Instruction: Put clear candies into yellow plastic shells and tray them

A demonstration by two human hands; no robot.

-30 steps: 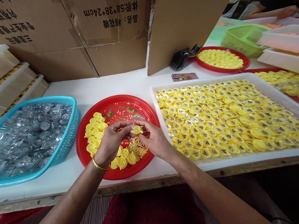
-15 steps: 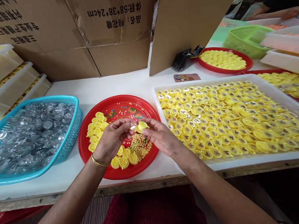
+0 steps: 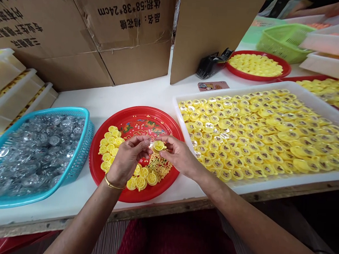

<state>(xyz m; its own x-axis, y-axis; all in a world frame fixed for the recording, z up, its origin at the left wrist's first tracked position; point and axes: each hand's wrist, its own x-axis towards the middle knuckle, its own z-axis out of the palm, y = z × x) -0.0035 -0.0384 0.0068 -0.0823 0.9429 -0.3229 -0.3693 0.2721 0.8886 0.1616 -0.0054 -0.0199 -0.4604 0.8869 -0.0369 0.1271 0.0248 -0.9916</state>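
Over the red round tray [image 3: 166, 121], my right hand [image 3: 181, 155] grips a small yellow cup [image 3: 159, 145] between thumb and fingers, its open side facing up toward me. My left hand [image 3: 128, 155] is closed in a pinch just left of the cup, on a small clear plastic piece [image 3: 151, 145], partly hidden by the fingertips. Below the hands, small yellow beads [image 3: 164, 167] lie heaped on the tray. Several filled yellow cups [image 3: 141, 182] stand at its front, and more yellow cups [image 3: 109, 139] sit along its left side.
A blue basket [image 3: 88, 135] of clear plastic pieces [image 3: 55, 139] stands left. The white tray [image 3: 177, 105] at right holds rows of covered yellow cups [image 3: 241, 133]. Cardboard boxes [image 3: 132, 66] rise behind; a black tape dispenser [image 3: 212, 64] and a pink card [image 3: 212, 86] lie nearby.
The yellow cup has tilted in my right hand, so that its open top now faces me. My left hand stays close beside it. The whole view has shifted slightly.
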